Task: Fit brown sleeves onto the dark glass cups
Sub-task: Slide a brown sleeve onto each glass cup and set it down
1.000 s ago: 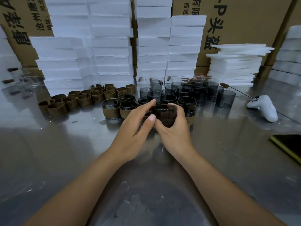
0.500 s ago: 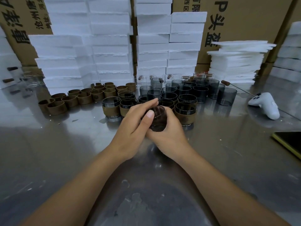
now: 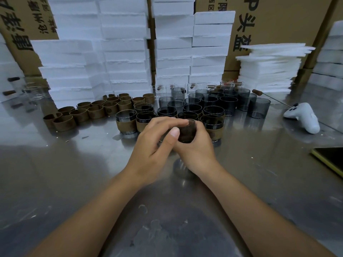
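Two hands grip one dark glass cup (image 3: 186,133), left hand (image 3: 150,145) over its rim, right hand (image 3: 198,153) beneath.

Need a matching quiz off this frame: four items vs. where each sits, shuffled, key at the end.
1 loose sleeves
2 controller
3 nearest cup
4 phone

A cut off at the frame's right edge
B gripped by left hand and right hand
C left of the grouped cups
D just right of the grouped cups, fully in view

Pairs: 1-C, 2-D, 3-B, 4-A
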Demonstrator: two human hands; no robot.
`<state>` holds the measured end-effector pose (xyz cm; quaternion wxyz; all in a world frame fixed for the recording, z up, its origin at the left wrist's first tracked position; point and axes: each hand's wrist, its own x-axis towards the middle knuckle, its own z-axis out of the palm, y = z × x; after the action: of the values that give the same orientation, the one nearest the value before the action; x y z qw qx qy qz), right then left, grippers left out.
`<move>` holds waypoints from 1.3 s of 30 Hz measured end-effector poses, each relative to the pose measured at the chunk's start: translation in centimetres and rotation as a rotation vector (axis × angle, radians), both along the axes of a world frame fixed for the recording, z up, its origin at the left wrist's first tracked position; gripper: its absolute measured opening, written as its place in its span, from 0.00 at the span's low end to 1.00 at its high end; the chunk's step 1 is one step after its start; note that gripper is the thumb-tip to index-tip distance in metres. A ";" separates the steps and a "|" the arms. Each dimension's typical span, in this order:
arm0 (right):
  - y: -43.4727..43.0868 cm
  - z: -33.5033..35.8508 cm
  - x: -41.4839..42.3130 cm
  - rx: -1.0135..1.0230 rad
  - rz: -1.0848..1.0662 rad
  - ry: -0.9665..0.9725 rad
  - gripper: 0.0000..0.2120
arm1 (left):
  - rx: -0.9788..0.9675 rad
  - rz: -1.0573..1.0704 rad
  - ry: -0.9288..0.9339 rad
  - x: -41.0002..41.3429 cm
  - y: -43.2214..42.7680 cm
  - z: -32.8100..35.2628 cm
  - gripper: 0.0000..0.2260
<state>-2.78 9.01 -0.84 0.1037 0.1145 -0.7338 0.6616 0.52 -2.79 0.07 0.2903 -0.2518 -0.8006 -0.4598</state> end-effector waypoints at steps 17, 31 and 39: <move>0.4 0.7 0.4 -0.104 0.011 -0.067 0.21 | 0.163 0.000 -0.263 0.0 -0.2 0.0 0.14; -0.2 0.1 0.9 0.078 0.163 0.028 0.21 | 0.217 -0.033 -0.294 0.1 -0.1 0.6 0.15; -0.1 0.2 0.5 0.033 0.110 -0.013 0.23 | 0.165 -0.111 -0.189 0.6 0.5 0.6 0.18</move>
<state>-2.29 8.94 -0.63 0.0607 0.1520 -0.7379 0.6547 1.16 -2.26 0.68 0.2074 -0.2265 -0.7688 -0.5609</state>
